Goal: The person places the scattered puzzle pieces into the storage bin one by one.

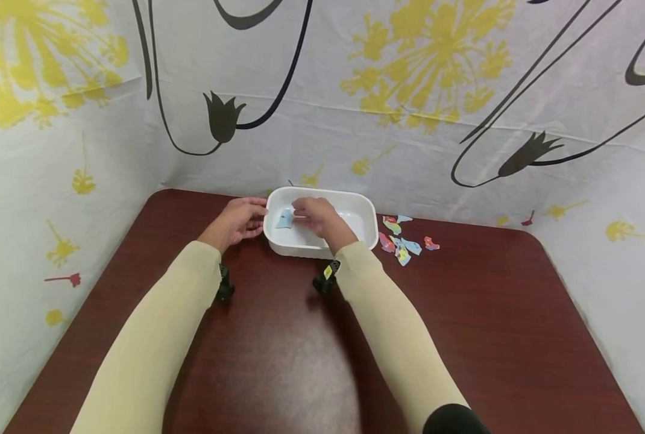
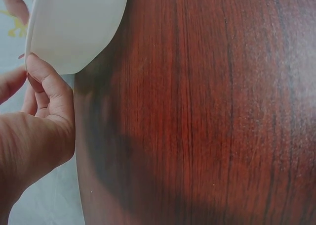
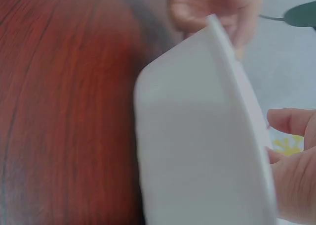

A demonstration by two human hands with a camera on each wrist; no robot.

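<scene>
A white plastic basin (image 1: 363,211) stands at the back of the table. At its left end, my left hand (image 1: 241,222) grips the rim; the left wrist view shows a finger and the thumb on either side of the rim (image 2: 30,34). My right hand (image 1: 318,216) reaches over the near rim into the basin, thumb and fingers apart in the right wrist view. Just left of its fingertips lies a light blue, irregular paper piece (image 1: 284,219) inside the basin. Whether the fingers touch that piece is hard to tell.
Several small colourful paper pieces (image 1: 402,244) lie on the dark red-brown table (image 1: 463,325), right of the basin. A white cloth (image 1: 322,144) with yellow and dark flower prints hangs behind and along both sides.
</scene>
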